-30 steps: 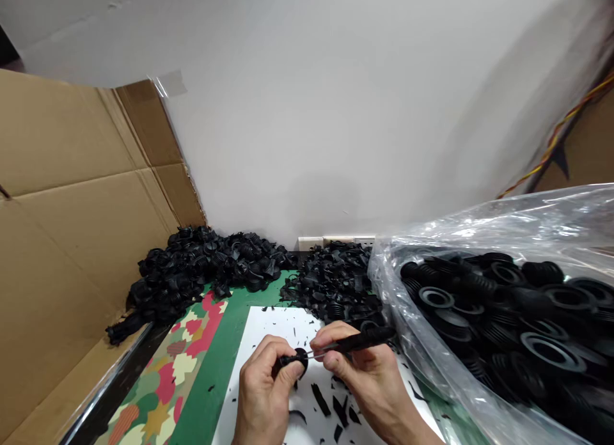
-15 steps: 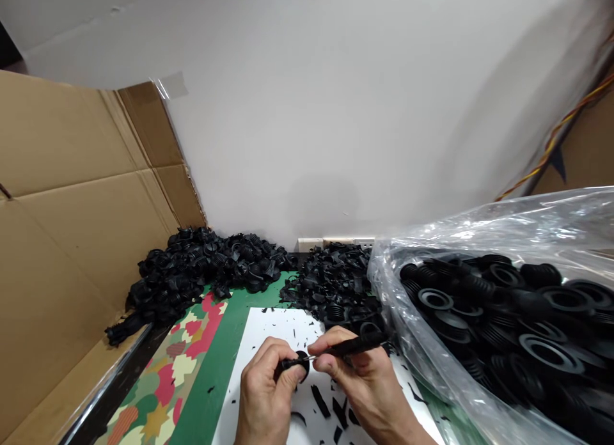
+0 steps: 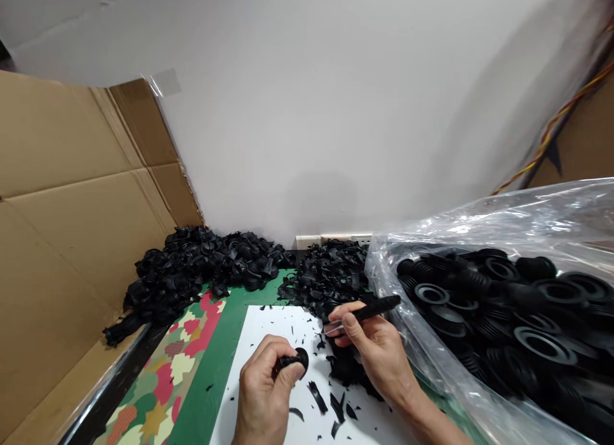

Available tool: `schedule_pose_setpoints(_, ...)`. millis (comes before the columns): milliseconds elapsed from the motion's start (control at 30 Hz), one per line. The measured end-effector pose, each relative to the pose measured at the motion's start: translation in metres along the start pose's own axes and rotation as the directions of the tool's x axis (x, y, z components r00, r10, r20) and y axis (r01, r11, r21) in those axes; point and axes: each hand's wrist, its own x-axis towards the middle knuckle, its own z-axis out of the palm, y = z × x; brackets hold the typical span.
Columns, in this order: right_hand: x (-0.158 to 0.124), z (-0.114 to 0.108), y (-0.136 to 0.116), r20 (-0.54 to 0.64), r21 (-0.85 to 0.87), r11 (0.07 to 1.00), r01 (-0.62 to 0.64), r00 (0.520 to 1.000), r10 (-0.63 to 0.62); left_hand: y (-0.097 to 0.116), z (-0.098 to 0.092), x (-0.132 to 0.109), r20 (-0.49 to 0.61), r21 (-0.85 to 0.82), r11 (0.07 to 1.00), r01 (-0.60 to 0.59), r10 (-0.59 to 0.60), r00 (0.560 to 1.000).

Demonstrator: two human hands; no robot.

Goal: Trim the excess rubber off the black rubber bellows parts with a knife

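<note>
A black part (image 3: 302,358) juts from the pinching left hand (image 3: 267,382); the right hand (image 3: 378,350) grips a tool (image 3: 380,306).

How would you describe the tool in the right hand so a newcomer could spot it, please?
Find the white sheet on the green surface. Over its right side, the right hand holds the tool. Unlike the black scraps nearby, it is long, with a thin silvery end.

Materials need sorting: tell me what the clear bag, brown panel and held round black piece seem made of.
Clear bag: likely plastic; glossy, transparent, wrinkled.
Brown panel: matte cardboard, showing creases.
Round black piece: perhaps rubber, from its dark, dull surface; plastic is possible.
</note>
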Motion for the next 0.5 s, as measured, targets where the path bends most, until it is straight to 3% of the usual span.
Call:
schedule_pose_setpoints(200,-0.007,0.006,-0.003,0.069,0.145,0.989,0.022,0.997,-0.033,-0.001,0.0,0.0,0.009,0.006,1.0,0.009,-0.009,1.0)
schedule_pose_setpoints(333,-0.011,0.009,-0.008,0.061,0.154,0.985,0.077,0.994,-0.087,-0.002,-0.001,0.0,0.012,0.016,1.0,0.02,-0.02,1.0)
schedule_pose_setpoints(500,-0.018,0.013,-0.01,0.147,0.101,0.988,0.119,0.98,-0.134,-0.001,-0.003,-0.001,0.007,0.031,0.999,0.04,-0.041,0.999)
